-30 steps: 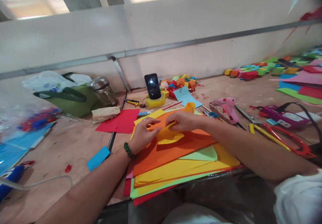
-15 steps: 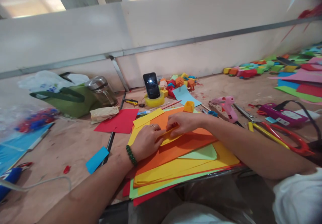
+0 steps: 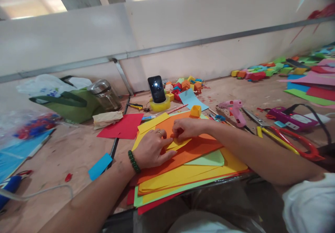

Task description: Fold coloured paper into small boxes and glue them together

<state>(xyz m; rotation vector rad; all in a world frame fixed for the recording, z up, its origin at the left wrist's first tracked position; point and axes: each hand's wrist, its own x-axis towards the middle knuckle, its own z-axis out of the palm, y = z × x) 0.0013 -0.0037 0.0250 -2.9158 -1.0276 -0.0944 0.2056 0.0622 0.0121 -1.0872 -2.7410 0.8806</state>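
A small yellow paper piece (image 3: 180, 144) lies on an orange sheet (image 3: 199, 149) atop a stack of coloured paper. My left hand (image 3: 153, 147), with a ring and a green bead bracelet, rests on the stack, thumb and forefinger apart at the yellow piece's left end. Over its far edge my right hand (image 3: 187, 128) is curled, fingertips closed on the piece; their exact hold is partly hidden. Just beyond stands a small folded yellow paper box (image 3: 195, 111). A flat yellow strip (image 3: 154, 122) lies behind my left hand.
A phone (image 3: 157, 89) leans upright in a yellow tape roll (image 3: 160, 104), near a pile of folded paper pieces (image 3: 185, 85). To the right are a pink glue gun (image 3: 235, 111), red-and-yellow-handled scissors (image 3: 281, 140) and a purple power strip (image 3: 294, 118). A green bag (image 3: 68, 105) and jar (image 3: 106, 95) stand left.
My left thumb and forefinger have spread apart and drawn back slightly from the yellow piece. My right hand has curled in more, still at the piece.
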